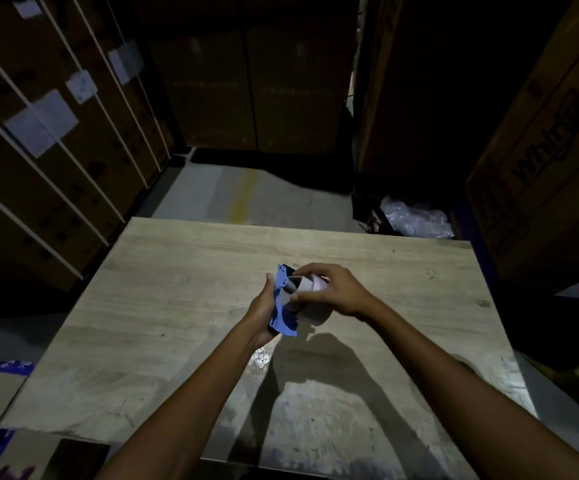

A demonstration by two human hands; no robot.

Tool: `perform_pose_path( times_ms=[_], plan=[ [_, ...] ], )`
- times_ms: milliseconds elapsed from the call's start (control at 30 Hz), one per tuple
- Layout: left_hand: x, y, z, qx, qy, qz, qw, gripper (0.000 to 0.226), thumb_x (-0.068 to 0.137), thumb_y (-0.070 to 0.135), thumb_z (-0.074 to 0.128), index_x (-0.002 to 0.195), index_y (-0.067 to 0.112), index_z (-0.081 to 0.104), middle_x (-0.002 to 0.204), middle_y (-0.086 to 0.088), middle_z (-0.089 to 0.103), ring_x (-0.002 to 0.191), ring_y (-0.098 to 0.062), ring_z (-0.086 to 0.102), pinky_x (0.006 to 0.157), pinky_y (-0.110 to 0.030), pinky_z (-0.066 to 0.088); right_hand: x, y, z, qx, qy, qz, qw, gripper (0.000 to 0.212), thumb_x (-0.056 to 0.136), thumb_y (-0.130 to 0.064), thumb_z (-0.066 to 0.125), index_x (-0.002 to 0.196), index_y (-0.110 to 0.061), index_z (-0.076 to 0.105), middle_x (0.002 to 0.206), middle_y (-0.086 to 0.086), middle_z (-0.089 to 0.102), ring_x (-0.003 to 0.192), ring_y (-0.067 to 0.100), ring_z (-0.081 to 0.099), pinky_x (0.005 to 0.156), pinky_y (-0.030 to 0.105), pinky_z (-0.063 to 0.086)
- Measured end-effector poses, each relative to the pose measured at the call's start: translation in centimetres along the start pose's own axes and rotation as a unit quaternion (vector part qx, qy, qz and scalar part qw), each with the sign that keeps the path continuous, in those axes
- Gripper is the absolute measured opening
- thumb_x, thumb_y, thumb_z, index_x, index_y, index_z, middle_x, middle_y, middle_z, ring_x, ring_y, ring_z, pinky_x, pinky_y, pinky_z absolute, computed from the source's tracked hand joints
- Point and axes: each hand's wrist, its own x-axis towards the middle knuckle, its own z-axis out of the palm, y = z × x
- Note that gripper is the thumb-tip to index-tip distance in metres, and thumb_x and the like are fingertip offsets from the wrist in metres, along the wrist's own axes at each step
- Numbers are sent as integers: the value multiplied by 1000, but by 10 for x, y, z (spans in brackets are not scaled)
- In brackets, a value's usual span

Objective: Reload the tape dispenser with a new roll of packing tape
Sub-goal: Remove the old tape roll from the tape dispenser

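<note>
Above the pale wood-grain bench [184, 271], near its middle: blue plastic tape dispenser [283, 311], raised off the surface, in the closed grip of the left hand [264, 311]. Right hand [336, 289] just beside it, fingers curled shut around the pale roll of packing tape [310, 299] seated against the dispenser. Brown cardboard boxes [56, 140] behind, in shadow.

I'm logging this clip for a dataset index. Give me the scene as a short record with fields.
setting: dim storage area, stacked cardboard boxes around a wooden table
left hand: grips the blue tape dispenser, held above the table
right hand: holds the tape roll against the dispenser
tape roll: pale, at the dispenser; whether seated on the hub is not clear
floor item: clear plastic wrap beyond the table
</note>
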Motion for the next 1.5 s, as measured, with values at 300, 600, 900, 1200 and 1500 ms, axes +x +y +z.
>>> perform_pose_path(
  times_ms=[300, 600, 900, 1200, 1500],
  plan=[
    [-3, -5, -7, 166, -10, 83, 983, 78, 87, 74, 35, 142, 19, 44, 127, -20, 60, 99, -33, 67, 75, -40, 58, 19, -17, -3, 154, -12, 167, 974, 31, 85, -44, 69, 92, -14, 67, 94, 9, 68, 80, 23, 67, 59, 32, 54],
    [-16, 11, -17, 190, -141, 48, 970, 34, 91, 55, 55, 125, 50, 55, 136, 7, 53, 124, -16, 52, 108, -50, 42, 23, -11, 32, 84, 104, 182, 974, 46, 69, -62, 76, 77, -20, 61, 86, 0, 65, 82, 21, 65, 66, 42, 59],
    [-8, 18, -48, 194, -146, 29, 970, 40, 98, 34, 53, 132, 11, 53, 116, -3, 57, 95, -13, 56, 72, -24, 42, 17, -9, 48, 123, 45, 169, 977, 53, 80, -33, 78, 126, -13, 59, 121, 9, 58, 99, 22, 61, 66, 26, 56],
    [4, 30, -64, 175, -171, 0, 970, 40, 95, 31, 61, 129, 12, 59, 123, -9, 62, 112, -25, 57, 94, -40, 44, 19, -16, 42, 77, 6, 159, 984, 63, 76, -33, 82, 130, -11, 58, 120, 5, 61, 99, 16, 62, 69, 24, 58],
    [25, 29, -86, -15, -58, -78, 995, 49, 87, 40, 64, 127, 13, 59, 127, -21, 61, 105, -37, 63, 79, -44, 60, 12, -1, 30, -147, 29, 191, 970, 85, 64, -36, 89, 137, -11, 54, 137, 6, 58, 124, 24, 55, 102, 36, 46]
  ],
)
